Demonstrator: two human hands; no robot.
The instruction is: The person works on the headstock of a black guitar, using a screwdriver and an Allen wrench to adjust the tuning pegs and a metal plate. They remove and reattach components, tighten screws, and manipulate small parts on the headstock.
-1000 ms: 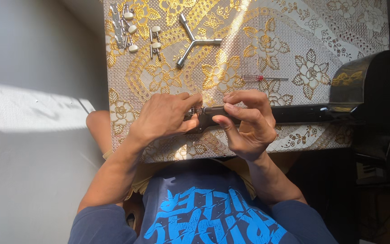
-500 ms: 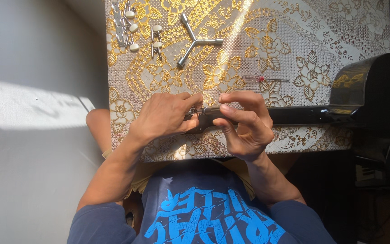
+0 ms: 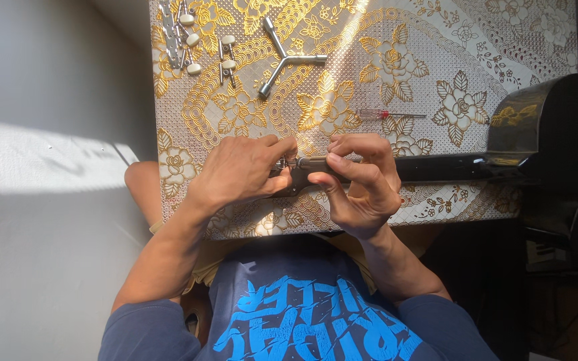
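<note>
Barely shifted, both hands' fingers [image 3: 342, 164] pinch the black guitar neck [image 3: 436, 168], Y-shaped wrench [image 3: 289, 59] beyond.

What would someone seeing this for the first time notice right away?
Most striking is the gold-and-white floral patterned tablecloth covering the table, lit by sunlight. At its near edge, the left hand and right hand meet over the end of a glossy black guitar neck, gripping a small metal part between them. Farther back lie a silver three-armed Y-shaped wrench, a small red-handled screwdriver and metal tuning pegs with white knobs.
</note>
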